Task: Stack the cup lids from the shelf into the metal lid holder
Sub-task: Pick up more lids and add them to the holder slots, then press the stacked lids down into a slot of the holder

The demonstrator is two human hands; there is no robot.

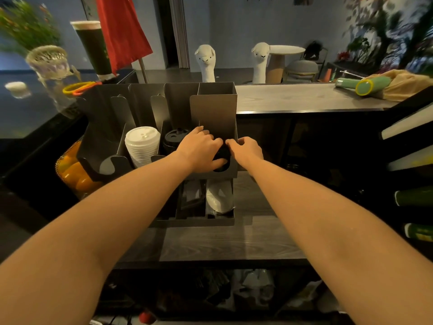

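In the metal lid holder [213,109], white lids [141,146] sit at nine o'clock from the left hand [201,151]. That hand grips black lids [222,154] in the rightmost slot. At their three o'clock, the right hand [247,150] pinches them too.

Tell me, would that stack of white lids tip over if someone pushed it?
Probably not far: the white lid stack sits between upright dividers of the metal lid holder, which should catch it. The lids look like thin plastic, so likely light and flexible. Nested tightly, they would probably lift as a clump.
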